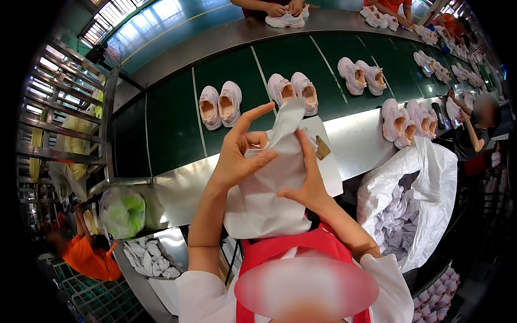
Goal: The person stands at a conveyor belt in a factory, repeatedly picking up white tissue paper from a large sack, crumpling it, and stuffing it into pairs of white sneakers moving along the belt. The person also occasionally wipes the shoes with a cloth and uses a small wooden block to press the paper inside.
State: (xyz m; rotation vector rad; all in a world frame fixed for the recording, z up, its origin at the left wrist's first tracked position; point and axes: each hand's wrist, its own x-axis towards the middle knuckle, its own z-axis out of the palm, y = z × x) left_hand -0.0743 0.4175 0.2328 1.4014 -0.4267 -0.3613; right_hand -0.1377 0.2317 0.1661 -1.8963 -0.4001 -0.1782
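Note:
A creased sheet of white paper stands up in front of me, its top drawn into a narrow twisted tip. My left hand is at the paper's left edge, thumb across its front, index finger raised and bent away from it. On the other side, my right hand holds the sheet, its thumb on the front and a finger stretched up along the edge. The remaining right fingers are hidden behind the paper. Just beyond the tip is a pair of pale pink-white sneakers on the green conveyor belt.
More sneaker pairs line the belt. A stack of white sheets lies on the metal ledge. At right stands a white sack of crumpled paper; at lower left, a bin of paper and a plastic bag. Co-workers handle shoes nearby.

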